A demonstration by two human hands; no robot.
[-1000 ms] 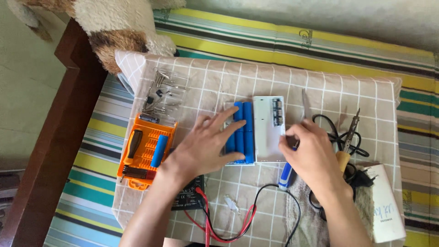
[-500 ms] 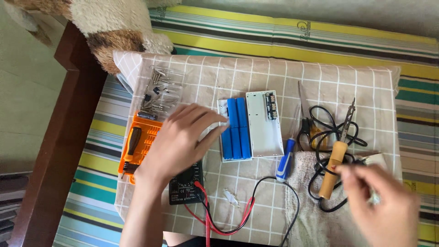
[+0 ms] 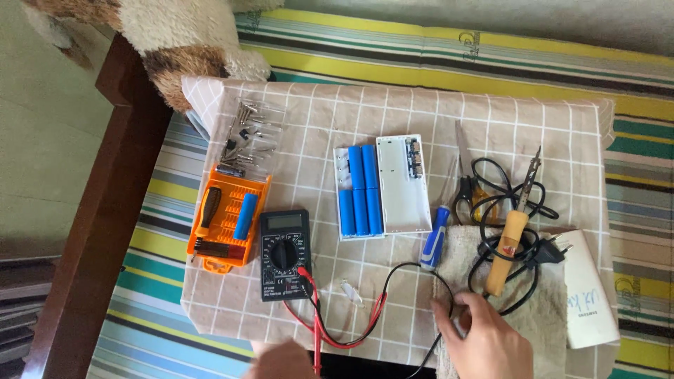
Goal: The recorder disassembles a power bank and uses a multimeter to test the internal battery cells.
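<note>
My right hand (image 3: 484, 340) lies at the bottom edge with its fingers apart. Its fingertips touch the grey towel (image 3: 526, 309) and the black probe lead (image 3: 411, 270) that crosses there. Only a blurred sliver of my left hand (image 3: 284, 363) shows at the bottom edge, below the black multimeter (image 3: 284, 254) and its red leads (image 3: 330, 330). In the middle lies an open white battery case (image 3: 342, 168) with several blue cells (image 3: 359, 191), and its white lid (image 3: 402, 186) is beside it. A blue-handled screwdriver (image 3: 435, 237) rests just right of the lid.
An orange tool tray (image 3: 223, 231) holds a blue cell (image 3: 246, 216), with a clear lid of bits (image 3: 246, 137) above it. A wooden-handled soldering iron (image 3: 509, 249) with a black cord, scissors (image 3: 467, 179) and a white box (image 3: 588, 302) lie at the right. A plush toy (image 3: 175, 42) and a wooden bed frame (image 3: 98, 210) are at the left.
My left hand has pulled back from the battery case and multimeter to the bottom edge. My right hand has moved left from the soldering iron's cord to the towel's left edge.
</note>
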